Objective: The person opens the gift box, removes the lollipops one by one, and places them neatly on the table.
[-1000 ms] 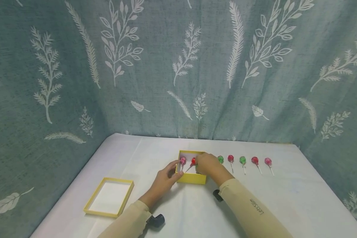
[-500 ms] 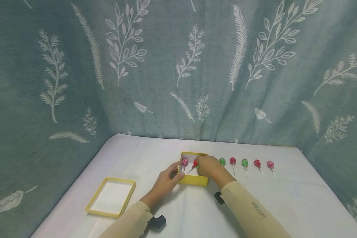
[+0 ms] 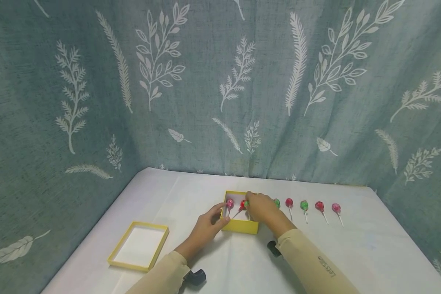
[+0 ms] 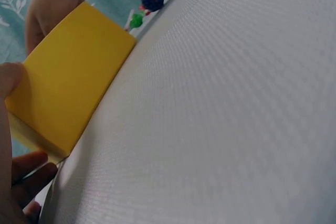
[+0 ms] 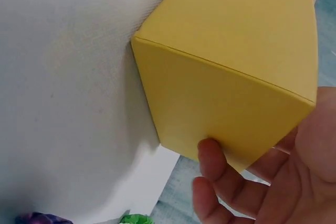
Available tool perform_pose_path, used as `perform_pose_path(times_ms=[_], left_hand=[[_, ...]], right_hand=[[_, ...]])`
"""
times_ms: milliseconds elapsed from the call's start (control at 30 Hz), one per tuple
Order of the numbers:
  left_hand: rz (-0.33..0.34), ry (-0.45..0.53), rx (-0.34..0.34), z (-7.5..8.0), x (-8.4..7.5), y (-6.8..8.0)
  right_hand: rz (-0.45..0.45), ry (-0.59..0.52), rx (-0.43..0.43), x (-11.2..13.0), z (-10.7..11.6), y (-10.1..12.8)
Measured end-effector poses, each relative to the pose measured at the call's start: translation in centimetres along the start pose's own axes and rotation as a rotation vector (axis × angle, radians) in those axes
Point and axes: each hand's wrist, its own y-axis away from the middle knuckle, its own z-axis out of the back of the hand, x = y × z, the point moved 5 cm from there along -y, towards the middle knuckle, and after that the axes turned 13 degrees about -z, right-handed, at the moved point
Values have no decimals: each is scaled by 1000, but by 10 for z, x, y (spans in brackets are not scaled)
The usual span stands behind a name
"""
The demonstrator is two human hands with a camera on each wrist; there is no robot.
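- Nearest, at about 7 o'clock of the white table [image 3: 353, 253], lies a yellow box lid [image 3: 139, 246], turned open side up and well apart from both hands.
- The left hand [image 3: 206, 227] rests at the near-left corner of the yellow box [image 3: 240, 226]; its thumb lies against the left wall and its fingers sit loosely bent at the front corner, steadying the box rather than wrapping it. In the left wrist view the thumb pad [image 4: 9, 80] touches the box's yellow side [image 4: 68, 82].
- The yellow box stands near the table's middle, at 12 o'clock of the person's forearms, open side up.
- The right hand [image 3: 261, 208] reaches over the box's right wall, fingers curled down and pinching a green lollipop [image 3: 246, 203] at the box's far-right part. In the right wrist view fingertips [image 5: 212, 153] press on the box's outer wall [image 5: 231, 72].
- Inside the box, a pink lollipop [image 3: 230, 202] lies at the left and a red lollipop [image 3: 243, 203] just beside the green one, sticks pointing toward the near side.
- At 3 o'clock of the box a row runs along the table: a green lollipop just beside the right hand [image 3: 277, 202], a red one [image 3: 289, 202], a green one [image 3: 304, 204], a red one [image 3: 319, 205], then a pink one [image 3: 336, 208].
- Farthest, a teal curtain with white leaf prints [image 3: 220, 81] closes off the back and sides.
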Motion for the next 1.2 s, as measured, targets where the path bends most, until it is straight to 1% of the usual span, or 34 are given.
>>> perform_pose_path(times_ms=[233, 400, 633, 867, 967, 1033, 1200], left_hand=[[4, 10, 1, 0, 0, 0], [5, 8, 3, -1, 1, 0], [1, 10, 3, -1, 0, -2], [21, 5, 4, 0, 2, -2], [29, 7, 5, -1, 3, -2], [32, 6, 7, -1, 4, -2], [35, -3, 10, -2, 4, -1]], right_hand=[[-52, -116, 1, -5, 9, 1], [-40, -195, -38, -10, 12, 1], [-27, -256, -81, -17, 20, 2], [36, -370, -172, -27, 37, 11], [60, -394, -204, -34, 41, 15], [60, -399, -221, -39, 43, 17], [59, -395, -225, -51, 45, 21]])
